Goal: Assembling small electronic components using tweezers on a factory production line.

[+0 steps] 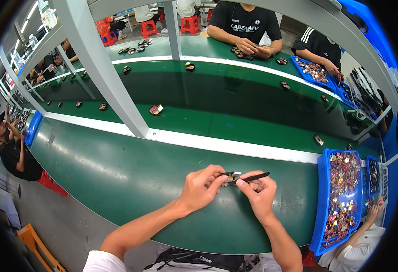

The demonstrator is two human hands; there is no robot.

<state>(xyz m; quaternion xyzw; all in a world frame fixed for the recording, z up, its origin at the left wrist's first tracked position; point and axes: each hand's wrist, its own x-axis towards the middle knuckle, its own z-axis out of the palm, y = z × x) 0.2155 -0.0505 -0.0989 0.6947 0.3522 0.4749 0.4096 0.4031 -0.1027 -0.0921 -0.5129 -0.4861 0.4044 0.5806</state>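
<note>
Above the near green worktop (131,181), my two hands meet in front of me. My left hand (201,188) is closed, pinching a small black part (228,174) with a pale metallic area between thumb and fingers. My right hand (260,192) is closed on a slim black stick-like tool (258,176); its back end points up to the right, and its front end lies against the small part. Fingertips cover much of both, so I cannot make out the tool's exact kind or the part's details.
To my right stands a blue tray (321,199) of small parts with red wires. A green conveyor belt (235,122) carries small black-and-red pieces (156,109) beyond a white rail (235,145). A grey post (103,68) rises at left. Co-workers sit across, at left and at right.
</note>
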